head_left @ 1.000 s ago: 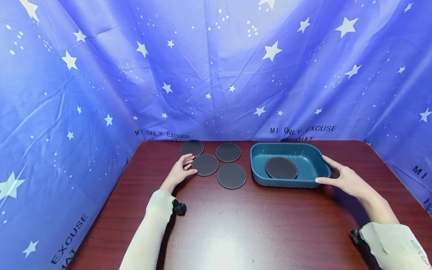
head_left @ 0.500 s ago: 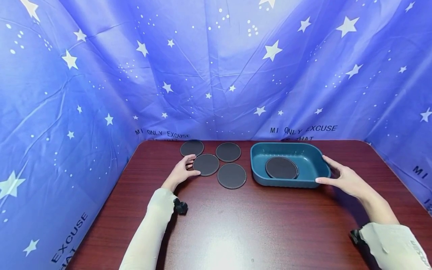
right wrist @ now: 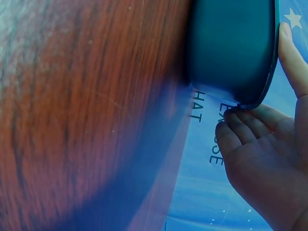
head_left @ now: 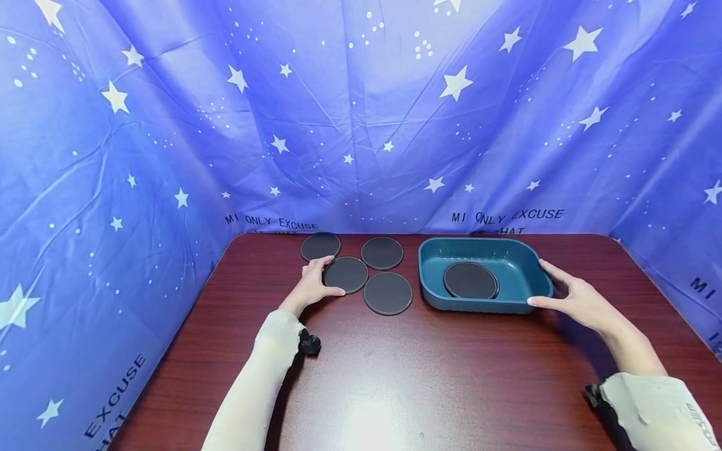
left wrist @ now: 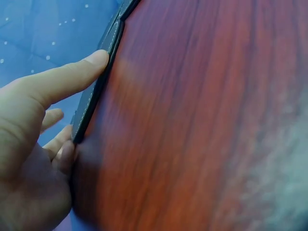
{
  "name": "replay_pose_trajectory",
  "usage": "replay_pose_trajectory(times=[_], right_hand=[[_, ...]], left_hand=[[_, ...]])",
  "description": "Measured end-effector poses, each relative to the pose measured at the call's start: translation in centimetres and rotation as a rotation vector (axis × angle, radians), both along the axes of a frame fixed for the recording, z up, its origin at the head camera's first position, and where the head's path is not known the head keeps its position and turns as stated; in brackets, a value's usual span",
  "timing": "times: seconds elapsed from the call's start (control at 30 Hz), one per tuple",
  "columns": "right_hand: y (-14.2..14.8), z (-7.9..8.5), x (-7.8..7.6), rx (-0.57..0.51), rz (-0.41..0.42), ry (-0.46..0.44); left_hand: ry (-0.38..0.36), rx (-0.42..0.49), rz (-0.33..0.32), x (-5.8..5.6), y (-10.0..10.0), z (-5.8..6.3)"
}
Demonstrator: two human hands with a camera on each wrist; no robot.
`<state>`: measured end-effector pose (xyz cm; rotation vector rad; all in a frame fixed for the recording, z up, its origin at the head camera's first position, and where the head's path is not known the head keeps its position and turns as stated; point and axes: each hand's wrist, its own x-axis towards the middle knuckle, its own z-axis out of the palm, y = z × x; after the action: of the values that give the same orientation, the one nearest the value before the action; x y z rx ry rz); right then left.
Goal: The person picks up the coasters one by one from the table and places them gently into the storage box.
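My left hand (head_left: 311,285) grips a round black coaster (head_left: 346,275), thumb at its near edge and fingers at its left and far side. In the left wrist view the thumb presses on the light-stitched rim of this coaster (left wrist: 91,94). At the right, my right hand (head_left: 578,300) holds the end of a teal rectangular tub (head_left: 524,275), thumb on the near rim and fingers along the right end. The right wrist view shows the tub's outer wall (right wrist: 231,48) beside the thumb and fingertips. Inside the tub lies a black coaster (head_left: 470,280).
Three more black coasters lie flat around the gripped one: a back-left coaster (head_left: 320,247), a back-right coaster (head_left: 381,253) and a front-right coaster (head_left: 388,293). The reddish-brown wooden table (head_left: 350,376) ends at a blue star-patterned curtain (head_left: 338,113).
My left hand has moved slightly right and closed its thumb and fingers around the coaster, which has shifted a little to the right. The right hand and the tub have stayed in place.
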<state>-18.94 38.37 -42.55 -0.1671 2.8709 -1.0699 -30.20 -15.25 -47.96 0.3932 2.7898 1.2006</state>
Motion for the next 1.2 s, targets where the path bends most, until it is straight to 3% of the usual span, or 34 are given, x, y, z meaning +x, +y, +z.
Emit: replay_pose_trajectory(times=[0.33,0.53,0.7,0.93,1.2], right_hand=[[0.0,0.3,-0.2,0.006,-0.003,-0.007],[0.0,0.2,-0.4,0.015,-0.006,0.005],[0.0,0.1,-0.5,0.020,-0.002,0.003],[0.1,0.0,-0.4,0.043,-0.009,-0.004],[0.0,0.0,-0.2,0.028,-0.006,-0.011]], left_hand=[[0.079,0.054,-0.046,0.1,-0.2,0.2],[0.105,0.039,-0.008,-0.1,-1.2,0.3],[0.041,0.064,0.067,0.2,-1.8,0.4],[-0.087,0.277,0.130,0.6,-2.4,0.5],[-0.133,0.439,0.171,0.6,-3.2,0.1]])
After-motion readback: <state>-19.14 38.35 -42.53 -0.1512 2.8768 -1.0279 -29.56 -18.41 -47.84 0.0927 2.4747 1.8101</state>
